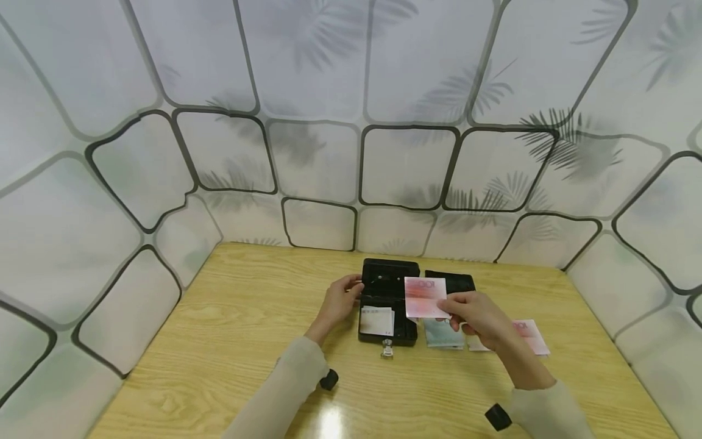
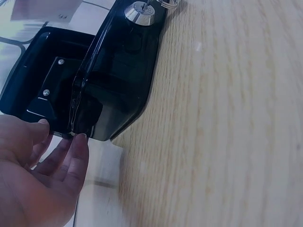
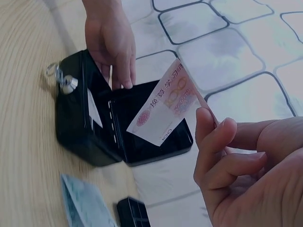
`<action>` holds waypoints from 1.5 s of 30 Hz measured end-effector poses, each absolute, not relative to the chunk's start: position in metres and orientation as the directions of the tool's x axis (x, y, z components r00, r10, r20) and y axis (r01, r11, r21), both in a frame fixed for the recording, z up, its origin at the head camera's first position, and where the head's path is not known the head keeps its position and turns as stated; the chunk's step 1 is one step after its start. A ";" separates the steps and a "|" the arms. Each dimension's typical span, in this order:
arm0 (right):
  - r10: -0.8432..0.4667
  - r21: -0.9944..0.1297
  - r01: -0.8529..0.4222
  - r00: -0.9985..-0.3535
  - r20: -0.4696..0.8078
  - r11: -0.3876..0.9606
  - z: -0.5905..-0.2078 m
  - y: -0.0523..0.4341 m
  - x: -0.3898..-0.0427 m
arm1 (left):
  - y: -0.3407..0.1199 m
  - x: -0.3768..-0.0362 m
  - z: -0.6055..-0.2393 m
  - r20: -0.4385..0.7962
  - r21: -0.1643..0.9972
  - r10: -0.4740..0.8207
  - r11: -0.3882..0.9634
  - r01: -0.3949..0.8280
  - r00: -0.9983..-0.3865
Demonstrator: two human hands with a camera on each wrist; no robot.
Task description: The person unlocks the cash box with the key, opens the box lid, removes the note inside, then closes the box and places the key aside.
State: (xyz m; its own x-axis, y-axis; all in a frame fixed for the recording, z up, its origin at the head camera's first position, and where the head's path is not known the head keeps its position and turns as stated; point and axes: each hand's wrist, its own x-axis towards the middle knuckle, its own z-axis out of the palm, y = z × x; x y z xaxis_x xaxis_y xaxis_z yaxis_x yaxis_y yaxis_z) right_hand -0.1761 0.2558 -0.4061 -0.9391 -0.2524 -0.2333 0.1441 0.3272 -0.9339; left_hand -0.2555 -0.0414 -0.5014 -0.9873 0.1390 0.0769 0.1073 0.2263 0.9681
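A black metal cash box [image 1: 404, 334] stands on the table with its lid [image 1: 384, 266] raised. At its left side, my left hand [image 1: 341, 299] holds the lid's edge near the hinge; in the left wrist view the thumb lies against the lid and the fingers [image 2: 78, 146] touch the side. My right hand [image 1: 479, 314] pinches a folded pink 100 banknote [image 1: 421, 297] above the box's right part. Pale paper notes [image 1: 375, 321] lie in the left part of the box. A key sits in the lock [image 2: 140, 13] on the box's front.
Right of the box lie a folded blue-green note [image 1: 443, 334] and pink notes [image 1: 531, 335], partly behind my right hand. A black compartment tray [image 1: 460, 282] is behind them. Patterned walls [image 1: 323, 225] border the wooden table [image 1: 247, 317] at the back and sides.
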 end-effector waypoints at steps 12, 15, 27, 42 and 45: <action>-0.264 -0.929 0.162 -0.929 -0.257 0.334 -0.401 0.293 -0.156 | -0.041 -0.257 -0.504 0.060 0.967 0.134 0.238 0.091 -0.989; -0.241 -0.923 0.176 -0.933 -0.267 0.342 -0.400 0.303 -0.152 | -0.041 -0.256 -0.503 0.057 0.967 0.131 0.239 0.087 -0.990; -0.246 -0.915 0.179 -0.928 -0.278 0.360 -0.400 0.344 -0.140 | -0.039 -0.257 -0.501 0.069 0.964 0.126 0.245 0.098 -0.990; -0.231 -0.879 0.258 -0.900 -0.369 0.400 -0.405 0.366 -0.124 | -0.041 -0.256 -0.502 0.075 0.964 0.129 0.243 0.105 -0.989; -0.246 -0.879 0.255 -0.895 -0.372 0.402 -0.408 0.368 -0.123 | -0.041 -0.256 -0.502 0.077 0.964 0.127 0.243 0.106 -0.989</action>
State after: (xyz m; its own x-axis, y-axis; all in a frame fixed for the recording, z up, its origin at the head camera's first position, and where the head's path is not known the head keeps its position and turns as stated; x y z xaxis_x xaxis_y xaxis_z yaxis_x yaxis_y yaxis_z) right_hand -0.1226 0.3678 -0.4085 -0.8950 -0.2463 -0.3718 0.2546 0.4024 -0.8793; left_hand -0.2559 -0.0412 -0.5017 -0.9889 0.1275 0.0766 0.1060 0.2427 0.9643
